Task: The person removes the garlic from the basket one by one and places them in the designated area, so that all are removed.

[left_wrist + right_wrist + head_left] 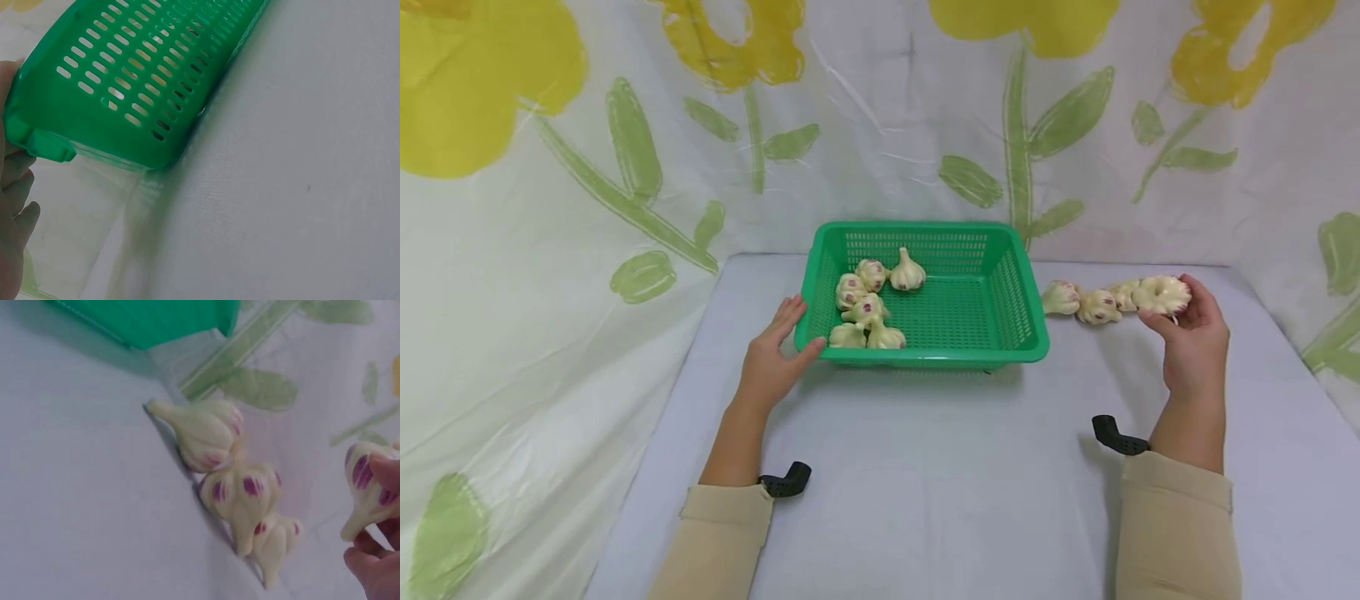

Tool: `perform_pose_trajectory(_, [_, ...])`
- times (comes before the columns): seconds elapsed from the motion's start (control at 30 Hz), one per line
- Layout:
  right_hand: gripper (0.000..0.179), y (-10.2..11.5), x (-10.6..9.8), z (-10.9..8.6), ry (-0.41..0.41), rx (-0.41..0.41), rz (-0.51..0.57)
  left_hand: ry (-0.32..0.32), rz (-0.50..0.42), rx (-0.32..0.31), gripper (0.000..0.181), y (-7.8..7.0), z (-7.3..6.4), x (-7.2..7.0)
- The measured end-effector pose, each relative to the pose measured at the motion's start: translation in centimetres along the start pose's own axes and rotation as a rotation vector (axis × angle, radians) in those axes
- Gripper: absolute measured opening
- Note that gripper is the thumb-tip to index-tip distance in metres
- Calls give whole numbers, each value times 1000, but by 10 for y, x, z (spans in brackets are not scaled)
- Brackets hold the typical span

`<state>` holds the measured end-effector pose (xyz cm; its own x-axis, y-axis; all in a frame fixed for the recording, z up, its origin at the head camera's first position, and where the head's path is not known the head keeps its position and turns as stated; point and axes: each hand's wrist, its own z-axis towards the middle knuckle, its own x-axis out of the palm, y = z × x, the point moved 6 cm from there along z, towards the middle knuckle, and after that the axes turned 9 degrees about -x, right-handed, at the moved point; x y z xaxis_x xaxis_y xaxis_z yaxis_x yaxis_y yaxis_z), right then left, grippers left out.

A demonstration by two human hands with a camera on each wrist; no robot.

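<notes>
My right hand point(1198, 342) pinches a garlic bulb point(1161, 294) between thumb and fingers at the right of the table. In the right wrist view this bulb point(365, 487) shows purple streaks and a stem pointing down. Three more bulbs lie in a line to its left, the nearest to the basket being a pale garlic bulb point(203, 431). My left hand point(771, 358) rests against the front left corner of a green plastic basket point(925, 357), its fingers extended along the outer side and its thumb at the rim. Several garlic bulbs point(865, 310) sit in the basket's left part.
The basket stands near the back of a table point(925, 475) with a white cover. Behind it hangs a white cloth point(880, 150) printed with yellow flowers and green leaves. A black wrist camera point(786, 481) sticks out by the left sleeve, another wrist camera point(1118, 435) by the right.
</notes>
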<state>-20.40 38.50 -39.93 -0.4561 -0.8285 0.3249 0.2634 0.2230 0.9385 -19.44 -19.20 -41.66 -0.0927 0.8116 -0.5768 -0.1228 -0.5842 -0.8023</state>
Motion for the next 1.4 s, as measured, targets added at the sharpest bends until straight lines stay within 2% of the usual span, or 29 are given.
perform_pose_trajectory(0.27, [90, -25, -24, 6, -69, 149, -143, 2, -5, -3, 69, 1, 0, 1])
perform_pose_trajectory(0.4, [93, -37, -34, 8, -109, 226, -158, -7, -5, 10, 68, 1, 0, 1])
perform_pose_trajectory(0.5, [93, -45, -39, 8, -132, 256, -122, -9, -7, 7, 68, 2, 0, 1])
perform_pose_trajectory(0.8, [89, -59, -41, 11, -125, 226, -22, -11, -15, 7, 67, 4, -1, 2])
perform_pose_trajectory(0.97, [70, -60, -42, 12, -134, 212, -31, -14, -23, 18, 67, 3, 0, 2])
perform_pose_trajectory(1.03, [65, -61, -43, 12, -141, 212, -51, -14, -23, 19, 67, 3, 0, 2])
perform_pose_trajectory(1.13, [66, -63, -45, 12, -145, 217, -110, -13, -20, 21, 66, 3, 0, 3])
perform_pose_trajectory(1.3, [82, -66, -44, 11, -97, 264, -277, -20, -17, 30, 66, 1, 0, 2])
perform_pose_trajectory(1.4, [87, -68, -43, 11, -69, 292, -334, -21, -18, 28, 66, 1, 1, 2])
